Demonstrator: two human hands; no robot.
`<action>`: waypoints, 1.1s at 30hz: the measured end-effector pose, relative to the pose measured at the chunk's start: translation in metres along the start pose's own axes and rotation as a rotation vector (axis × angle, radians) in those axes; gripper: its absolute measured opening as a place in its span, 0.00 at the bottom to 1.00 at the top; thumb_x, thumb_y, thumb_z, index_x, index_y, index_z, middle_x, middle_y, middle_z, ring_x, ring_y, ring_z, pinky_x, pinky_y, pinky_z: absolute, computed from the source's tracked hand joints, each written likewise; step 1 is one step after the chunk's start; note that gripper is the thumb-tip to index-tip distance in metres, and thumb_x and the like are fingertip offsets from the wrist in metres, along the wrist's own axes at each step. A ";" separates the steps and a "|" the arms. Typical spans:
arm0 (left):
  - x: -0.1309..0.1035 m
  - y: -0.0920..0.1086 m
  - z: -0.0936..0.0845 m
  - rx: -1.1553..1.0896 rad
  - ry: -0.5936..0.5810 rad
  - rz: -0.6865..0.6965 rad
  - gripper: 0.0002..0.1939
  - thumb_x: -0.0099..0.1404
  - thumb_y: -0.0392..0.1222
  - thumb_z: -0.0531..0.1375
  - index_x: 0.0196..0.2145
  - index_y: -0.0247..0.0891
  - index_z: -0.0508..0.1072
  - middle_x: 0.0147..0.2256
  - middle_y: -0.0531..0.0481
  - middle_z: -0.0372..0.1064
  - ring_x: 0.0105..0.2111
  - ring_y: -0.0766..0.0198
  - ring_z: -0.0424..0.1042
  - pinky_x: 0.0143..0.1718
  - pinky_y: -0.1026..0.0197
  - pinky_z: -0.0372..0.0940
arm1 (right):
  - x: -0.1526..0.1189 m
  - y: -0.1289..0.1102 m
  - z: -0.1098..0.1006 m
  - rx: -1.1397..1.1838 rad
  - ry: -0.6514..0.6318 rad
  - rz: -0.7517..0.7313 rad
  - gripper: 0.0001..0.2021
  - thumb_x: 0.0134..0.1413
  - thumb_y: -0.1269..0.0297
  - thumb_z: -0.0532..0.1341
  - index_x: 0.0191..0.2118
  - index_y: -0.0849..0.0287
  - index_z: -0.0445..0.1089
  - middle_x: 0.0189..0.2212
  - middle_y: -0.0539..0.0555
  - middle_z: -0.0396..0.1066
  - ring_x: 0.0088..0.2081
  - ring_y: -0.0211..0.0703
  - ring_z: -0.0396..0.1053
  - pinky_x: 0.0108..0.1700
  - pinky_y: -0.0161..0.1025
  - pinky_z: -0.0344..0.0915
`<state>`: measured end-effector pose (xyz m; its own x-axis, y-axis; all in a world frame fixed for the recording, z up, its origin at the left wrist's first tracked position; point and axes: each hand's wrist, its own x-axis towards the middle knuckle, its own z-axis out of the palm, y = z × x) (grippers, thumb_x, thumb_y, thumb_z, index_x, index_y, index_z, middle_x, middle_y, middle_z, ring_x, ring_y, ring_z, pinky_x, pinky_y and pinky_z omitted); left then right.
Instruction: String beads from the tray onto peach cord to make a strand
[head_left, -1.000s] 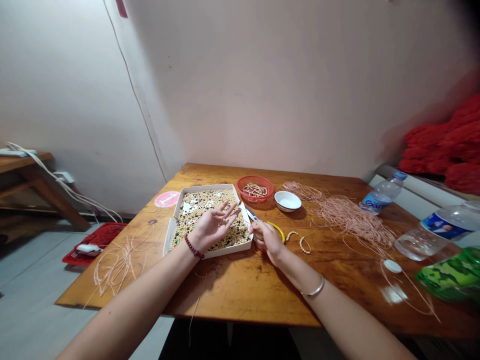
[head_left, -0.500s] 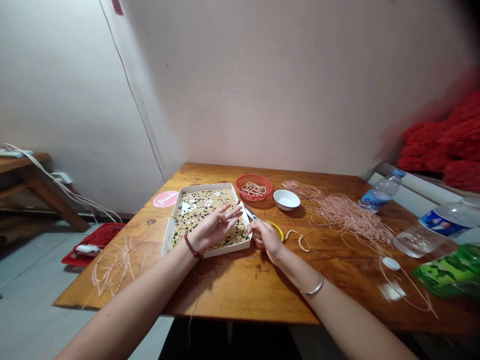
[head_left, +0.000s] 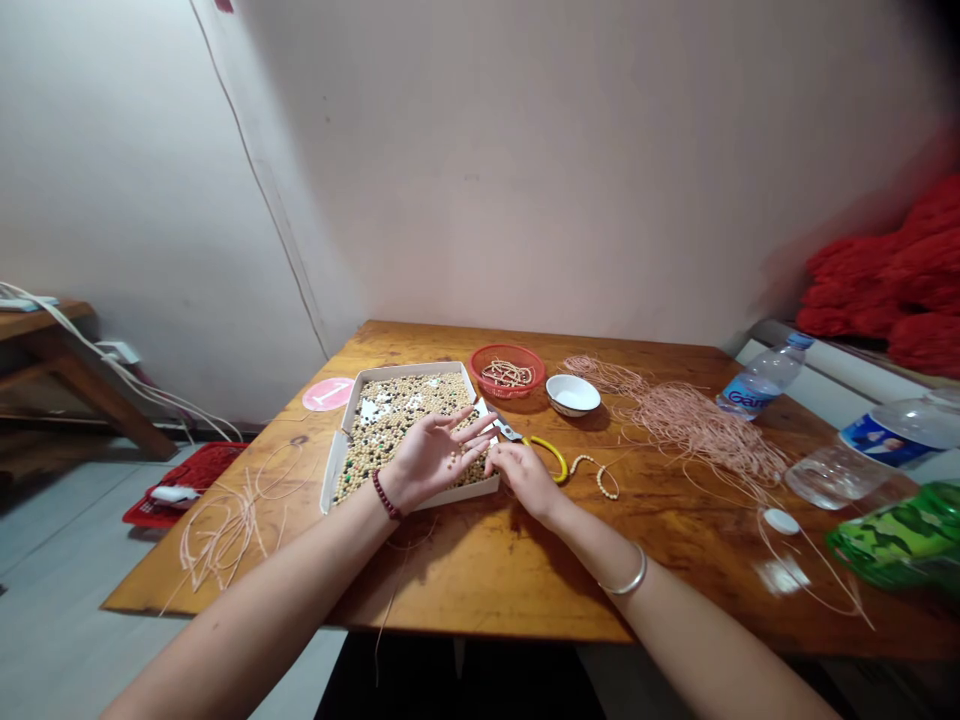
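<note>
Palm up, my left hand point(head_left: 431, 465) is held over a shallow white tray point(head_left: 412, 369) of loose beads point(head_left: 390, 425), mostly cream with some dark and green ones. Its fingers are stretched out, and a few cream beads point(head_left: 453, 460) rest on the palm near the fingers. My right hand point(head_left: 526, 483) is closed in a pinch by the tray's right corner, close to the left fingertips. What it pinches is too small to make out. Just beyond it lie yellow-handled scissors point(head_left: 556, 458). A short string of cream beads point(head_left: 604, 480) lies to their right.
Behind stand a red basket point(head_left: 480, 377) of bead strings and a white bowl point(head_left: 573, 392). Pink cord point(head_left: 694, 425) spreads across the right, near plastic bottles point(head_left: 761, 380) and a white cap point(head_left: 781, 521). More cord point(head_left: 225, 530) lies at the left edge, below a round pink sign point(head_left: 327, 394).
My right hand has shifted slightly left, closer to the left fingertips. More of the scissors shows now. My left palm stays turned up, with its beads showing more plainly.
</note>
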<state>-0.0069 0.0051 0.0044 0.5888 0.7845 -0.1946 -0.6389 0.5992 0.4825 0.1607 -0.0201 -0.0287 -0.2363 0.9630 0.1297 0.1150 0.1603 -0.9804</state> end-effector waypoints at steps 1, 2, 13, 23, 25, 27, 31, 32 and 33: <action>-0.001 0.000 0.001 -0.016 -0.009 -0.003 0.15 0.57 0.34 0.54 0.44 0.34 0.67 0.52 0.37 0.65 0.53 0.55 0.67 0.49 0.59 0.67 | -0.001 0.000 0.000 -0.015 -0.008 -0.002 0.13 0.50 0.59 0.52 0.20 0.58 0.64 0.12 0.44 0.50 0.17 0.34 0.48 0.22 0.33 0.45; -0.001 0.000 0.002 -0.032 -0.011 -0.003 0.15 0.58 0.34 0.54 0.44 0.34 0.67 0.52 0.37 0.65 0.53 0.55 0.66 0.49 0.59 0.67 | -0.001 0.000 0.001 -0.023 -0.015 0.000 0.14 0.50 0.58 0.52 0.20 0.58 0.64 0.13 0.44 0.50 0.18 0.34 0.48 0.22 0.33 0.45; 0.007 -0.002 -0.003 -0.151 0.176 0.131 0.14 0.56 0.33 0.53 0.42 0.33 0.62 0.52 0.32 0.64 0.53 0.49 0.66 0.49 0.53 0.69 | 0.003 0.007 0.002 0.183 -0.034 0.136 0.10 0.49 0.59 0.54 0.24 0.58 0.63 0.12 0.41 0.43 0.16 0.32 0.41 0.20 0.33 0.40; 0.008 0.000 -0.005 -0.138 0.195 0.131 0.13 0.56 0.32 0.54 0.41 0.33 0.63 0.51 0.33 0.65 0.53 0.48 0.67 0.46 0.54 0.70 | 0.002 0.004 0.004 -0.042 -0.050 -0.022 0.12 0.54 0.57 0.54 0.28 0.60 0.67 0.22 0.48 0.60 0.27 0.37 0.58 0.31 0.34 0.54; 0.007 0.000 -0.004 -0.124 0.179 0.125 0.13 0.56 0.33 0.54 0.41 0.33 0.64 0.50 0.34 0.65 0.53 0.49 0.66 0.47 0.54 0.70 | 0.002 0.005 0.004 -0.020 -0.038 -0.002 0.11 0.54 0.59 0.54 0.28 0.60 0.66 0.21 0.48 0.60 0.27 0.37 0.58 0.30 0.34 0.54; 0.006 -0.001 -0.003 -0.110 0.152 0.099 0.13 0.57 0.34 0.54 0.42 0.33 0.64 0.50 0.34 0.65 0.52 0.50 0.67 0.47 0.55 0.69 | 0.002 0.006 0.003 -0.017 -0.017 -0.007 0.09 0.53 0.61 0.54 0.28 0.60 0.65 0.22 0.48 0.60 0.27 0.37 0.58 0.30 0.34 0.54; 0.004 -0.005 0.001 -0.087 0.117 0.051 0.14 0.58 0.36 0.54 0.43 0.33 0.65 0.49 0.34 0.66 0.50 0.53 0.69 0.47 0.55 0.69 | -0.001 0.007 0.002 -0.128 0.010 -0.108 0.09 0.56 0.62 0.52 0.29 0.58 0.63 0.24 0.48 0.62 0.27 0.37 0.59 0.31 0.34 0.55; 0.003 -0.006 0.002 -0.081 0.109 0.044 0.14 0.58 0.36 0.53 0.43 0.33 0.65 0.49 0.35 0.66 0.50 0.53 0.69 0.47 0.56 0.69 | -0.003 0.006 0.002 -0.163 0.013 -0.138 0.09 0.58 0.61 0.51 0.29 0.58 0.63 0.25 0.48 0.63 0.28 0.37 0.60 0.31 0.34 0.55; 0.003 -0.006 0.003 -0.075 0.102 0.036 0.14 0.58 0.36 0.53 0.43 0.33 0.65 0.49 0.35 0.66 0.50 0.53 0.69 0.47 0.56 0.69 | -0.005 0.005 0.002 -0.196 0.016 -0.164 0.10 0.59 0.60 0.51 0.30 0.58 0.62 0.25 0.48 0.64 0.28 0.37 0.61 0.31 0.34 0.56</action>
<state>0.0001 0.0030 0.0030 0.5137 0.8157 -0.2658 -0.6963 0.5774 0.4263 0.1601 -0.0245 -0.0347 -0.2517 0.9237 0.2888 0.2616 0.3522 -0.8986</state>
